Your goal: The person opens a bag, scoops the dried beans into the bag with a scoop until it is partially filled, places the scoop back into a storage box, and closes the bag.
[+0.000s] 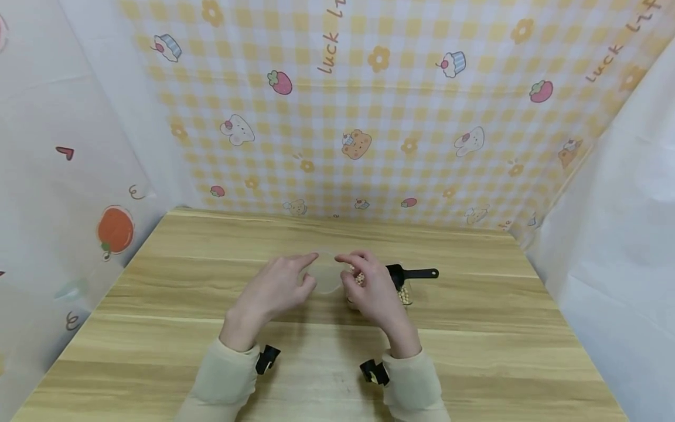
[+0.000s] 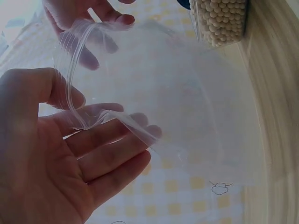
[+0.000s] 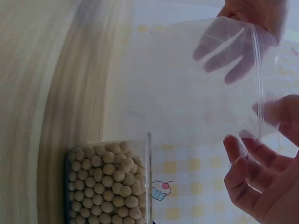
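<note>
A clear zip-top plastic bag (image 1: 326,275) hangs between both hands above the table. My left hand (image 1: 271,287) pinches one side of its mouth between thumb and index finger; the other fingers lie against the film in the left wrist view. On the opposite side my right hand (image 1: 375,290) pinches the zip edge with its thumb and a finger. The bag (image 2: 196,107) is see-through and nothing shows inside. Just under the right hand stands a clear container (image 3: 149,182) of round beige beans (image 3: 105,186). A black scoop (image 1: 419,274) rests in it, handle to the right.
The wood-grain table (image 1: 469,357) runs to a yellow checked cloth (image 1: 379,105) at the back. White sheets close in the left and right sides. A black wrist mount sits at each cuff.
</note>
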{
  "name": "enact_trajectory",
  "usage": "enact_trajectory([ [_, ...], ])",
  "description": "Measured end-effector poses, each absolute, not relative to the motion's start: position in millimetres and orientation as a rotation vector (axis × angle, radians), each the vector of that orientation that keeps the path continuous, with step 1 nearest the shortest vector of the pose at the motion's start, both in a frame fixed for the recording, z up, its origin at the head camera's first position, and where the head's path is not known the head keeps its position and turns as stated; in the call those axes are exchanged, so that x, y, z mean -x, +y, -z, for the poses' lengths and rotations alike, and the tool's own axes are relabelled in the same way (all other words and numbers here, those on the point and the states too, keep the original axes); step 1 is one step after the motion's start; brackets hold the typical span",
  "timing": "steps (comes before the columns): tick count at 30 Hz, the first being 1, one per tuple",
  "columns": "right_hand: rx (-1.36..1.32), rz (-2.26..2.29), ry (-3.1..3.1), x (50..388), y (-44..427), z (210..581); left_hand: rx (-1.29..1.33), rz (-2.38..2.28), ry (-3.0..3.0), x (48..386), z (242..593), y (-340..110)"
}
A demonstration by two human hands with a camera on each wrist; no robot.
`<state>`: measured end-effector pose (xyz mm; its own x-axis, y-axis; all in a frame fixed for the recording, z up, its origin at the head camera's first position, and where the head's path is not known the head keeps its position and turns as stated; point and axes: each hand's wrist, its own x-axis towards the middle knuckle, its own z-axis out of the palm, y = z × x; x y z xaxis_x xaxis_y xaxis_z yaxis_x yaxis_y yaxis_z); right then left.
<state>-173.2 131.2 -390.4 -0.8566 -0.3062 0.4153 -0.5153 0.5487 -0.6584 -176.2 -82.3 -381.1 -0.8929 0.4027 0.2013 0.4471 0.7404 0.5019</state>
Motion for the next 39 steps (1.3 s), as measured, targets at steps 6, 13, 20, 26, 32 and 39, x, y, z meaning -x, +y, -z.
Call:
enact_trajectory([
  [6,-0.651,-1.364,-2.452,178,150,383,0.689,0.773,-2.842,176,378,-79],
  [13,-0.617,-1.338,-2.539,187,183,379,0.7,0.762,-2.81,179,380,-77],
  [20,-0.618,-1.194,-2.581,195,225,386,0.713,0.749,-2.789,182,382,-78],
  [26,-0.598,-1.065,-2.624,200,256,394,0.684,0.761,-2.808,181,383,-83],
  [32,-0.572,-0.976,-2.699,201,283,399,0.682,0.785,-2.798,180,385,-84],
  [39,-0.506,-1.084,-2.767,204,304,414,0.695,0.79,-2.789,181,387,-81],
])
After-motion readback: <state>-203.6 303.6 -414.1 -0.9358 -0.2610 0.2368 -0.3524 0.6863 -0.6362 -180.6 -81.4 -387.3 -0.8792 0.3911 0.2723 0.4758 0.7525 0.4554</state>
